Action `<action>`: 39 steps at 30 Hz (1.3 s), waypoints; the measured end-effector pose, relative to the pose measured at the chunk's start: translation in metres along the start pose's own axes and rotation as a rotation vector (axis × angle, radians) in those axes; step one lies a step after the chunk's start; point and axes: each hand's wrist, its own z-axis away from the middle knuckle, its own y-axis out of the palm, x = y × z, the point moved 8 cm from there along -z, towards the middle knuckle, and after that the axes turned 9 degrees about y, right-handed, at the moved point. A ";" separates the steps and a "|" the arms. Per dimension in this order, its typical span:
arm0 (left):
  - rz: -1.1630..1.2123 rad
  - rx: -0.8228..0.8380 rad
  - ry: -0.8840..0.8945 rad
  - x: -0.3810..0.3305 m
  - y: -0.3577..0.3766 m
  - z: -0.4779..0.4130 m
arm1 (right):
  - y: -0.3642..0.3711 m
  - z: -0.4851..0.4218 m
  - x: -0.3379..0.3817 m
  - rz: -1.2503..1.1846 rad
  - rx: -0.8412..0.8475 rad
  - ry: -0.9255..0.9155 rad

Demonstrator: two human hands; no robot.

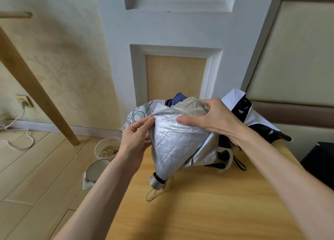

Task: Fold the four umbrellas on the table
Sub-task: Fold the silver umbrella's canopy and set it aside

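Observation:
A silver umbrella (pixel 173 145) with a beige inner side stands on its handle (pixel 157 182) on the wooden table (pixel 207 212), canopy gathered upward. My left hand (pixel 136 138) pinches a silver fabric panel at its left edge. My right hand (pixel 211 117) grips the bunched top of the canopy. Behind it lie a white umbrella with green print (pixel 139 113), a dark blue one (pixel 178 97), and a black-and-white one (pixel 242 109) spread at the right.
On the floor to the left of the table stand a plastic tub of grain (pixel 108 148) and a white bowl (pixel 95 170). A slanted wooden leg (pixel 36 93), a wall socket with a white cable (pixel 23 102) and a dark object (pixel 318 160) at the right edge surround the table.

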 end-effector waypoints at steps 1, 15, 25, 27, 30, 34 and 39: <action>-0.015 -0.021 0.009 0.000 -0.001 0.000 | 0.001 -0.001 -0.001 -0.012 0.007 0.001; -1.071 0.331 0.737 -0.007 0.064 0.050 | -0.012 -0.006 -0.008 0.053 -0.247 0.193; -0.412 0.473 0.059 0.025 0.062 0.047 | -0.010 -0.012 -0.005 -0.042 -0.239 0.182; -0.600 0.342 0.181 0.023 0.051 0.040 | -0.012 -0.015 -0.006 0.024 -0.265 0.221; -0.997 0.241 0.411 0.021 0.047 0.039 | -0.014 -0.019 -0.004 0.093 -0.297 0.253; -0.990 0.093 0.581 0.004 0.044 0.040 | -0.020 -0.021 -0.003 0.150 -0.332 0.279; -1.249 -0.169 1.092 -0.030 0.057 0.069 | -0.028 -0.020 -0.006 0.128 -0.349 0.320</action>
